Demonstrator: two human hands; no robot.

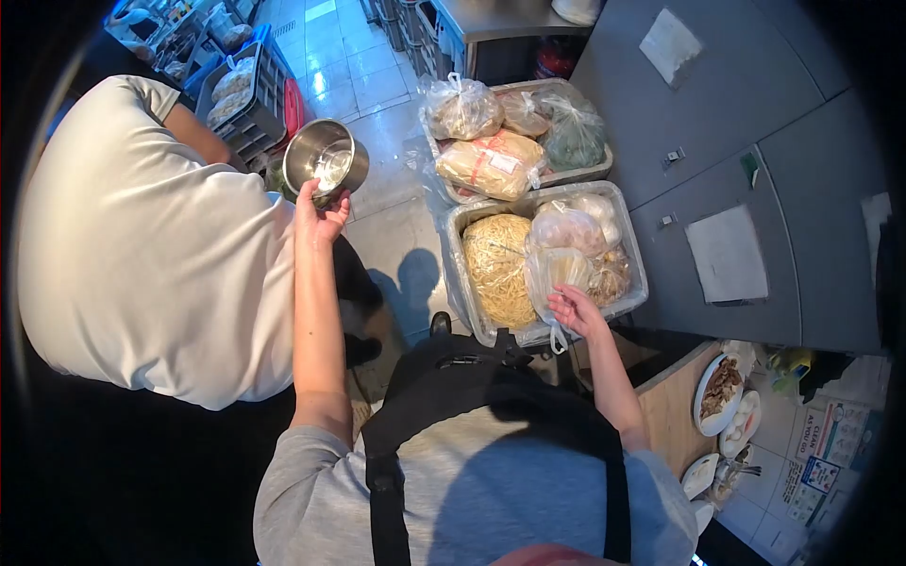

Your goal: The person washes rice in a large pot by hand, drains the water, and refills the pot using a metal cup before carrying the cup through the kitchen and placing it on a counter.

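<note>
My left hand point(323, 213) is closed on the lower rim of an empty-looking steel bowl point(326, 156), held out beside a co-worker's back. My right hand point(574, 310) is over the nearer tray point(625, 209), its curled fingers at a clear plastic bag point(557, 274) with pale contents. Left of that bag lies a large bag of yellowish shreds point(497, 269). Other knotted bags point(566, 228) fill the tray's far right part. Behind it, a second tray point(604, 158) holds a wrapped package point(491, 165) and several bags.
A co-worker in a light shirt point(151, 255) bends close on my left. Grey cabinets point(727, 179) stand at right. Plates of food point(719, 394) lie on a wooden counter point(675, 406) at lower right. Crates point(250, 104) and a steel table point(510, 19) are farther back.
</note>
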